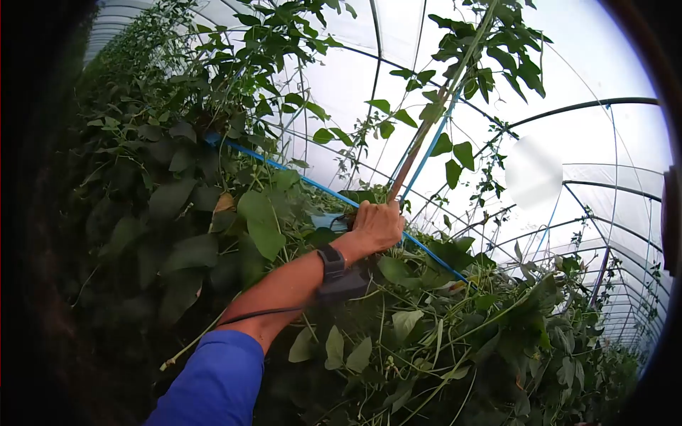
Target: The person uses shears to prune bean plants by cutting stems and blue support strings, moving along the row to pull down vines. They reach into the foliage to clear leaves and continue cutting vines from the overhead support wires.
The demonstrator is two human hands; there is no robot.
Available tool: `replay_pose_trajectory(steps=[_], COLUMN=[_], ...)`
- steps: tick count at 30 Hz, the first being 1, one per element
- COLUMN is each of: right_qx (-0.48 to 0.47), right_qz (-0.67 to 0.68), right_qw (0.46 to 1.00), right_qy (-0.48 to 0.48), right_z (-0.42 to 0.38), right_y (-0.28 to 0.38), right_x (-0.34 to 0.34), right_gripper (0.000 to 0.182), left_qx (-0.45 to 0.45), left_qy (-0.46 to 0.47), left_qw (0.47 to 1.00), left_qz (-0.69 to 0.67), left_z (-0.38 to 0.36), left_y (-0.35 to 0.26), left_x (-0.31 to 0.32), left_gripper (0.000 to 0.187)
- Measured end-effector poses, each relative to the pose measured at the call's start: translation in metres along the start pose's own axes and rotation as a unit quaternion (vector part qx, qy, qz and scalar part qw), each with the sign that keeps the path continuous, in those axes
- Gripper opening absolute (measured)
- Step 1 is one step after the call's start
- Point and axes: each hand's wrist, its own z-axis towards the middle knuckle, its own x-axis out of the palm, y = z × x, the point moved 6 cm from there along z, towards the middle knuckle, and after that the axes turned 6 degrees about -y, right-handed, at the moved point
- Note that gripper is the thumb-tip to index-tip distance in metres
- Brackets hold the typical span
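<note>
My left hand, with a blue sleeve and a dark band on the wrist, reaches up from the lower left. Its fingers are closed around the lower visible end of a slanting brown stake. Next to the stake a blue cord rises at the same slant. Another blue line runs from the upper left down to the lower right and passes by the hand. Green leaves hang close to the forearm. What lies under the palm is hidden. My right hand is out of view.
Dense leafy vines fill the left side, and tangled stems spread below the hand. Vine tops climb overhead. Curved dark hoops carry the pale plastic cover. More cords hang at the right.
</note>
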Motion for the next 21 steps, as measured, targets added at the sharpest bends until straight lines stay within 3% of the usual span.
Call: replay_pose_trajectory(steps=[3,6,7,9,12,14,16,20,21], right_qx=[-0.053,0.015,0.039,0.066,0.074,0.062,0.084,0.170,0.123], right_qz=[0.262,0.536,0.573,0.623,0.684,0.704,0.672,0.753,0.777], right_qw=[0.952,0.801,0.759,0.688,0.600,0.578,0.592,0.418,0.363], right_qy=[0.147,0.268,0.305,0.365,0.408,0.408,0.437,0.479,0.499], right_z=[0.002,0.016,0.008,0.009,0.025,0.047,0.053,0.031,0.032], right_y=[0.127,0.178,0.224,0.315,0.394,0.429,0.455,0.501,0.507], right_x=[0.060,0.163,0.172,0.194,0.262,0.324,0.366,0.391,0.402], right_gripper=[0.020,0.024,0.028,0.032,0.029,0.030,0.032,0.031,0.026], left_qx=[0.031,0.045,0.048,0.047,0.048,0.060,0.062,0.074,0.076], left_qy=[-0.058,-0.089,-0.094,-0.094,-0.107,-0.123,-0.122,-0.137,-0.137], left_qw=[0.997,0.994,0.994,0.992,0.990,0.987,0.988,0.983,0.983], left_qz=[-0.029,-0.037,-0.032,-0.066,-0.081,-0.079,-0.075,-0.097,-0.100], left_z=[-0.004,-0.006,-0.006,-0.008,-0.010,-0.011,-0.011,-0.013,-0.013], left_y=[0.000,-0.001,-0.001,-0.001,-0.002,-0.002,-0.003,0.000,0.000], left_x=[-0.006,-0.008,-0.010,-0.014,-0.020,-0.020,-0.023,-0.022,-0.021], left_gripper=[0.023,0.024,0.024,0.025,0.025,0.025,0.025,0.025,0.025])
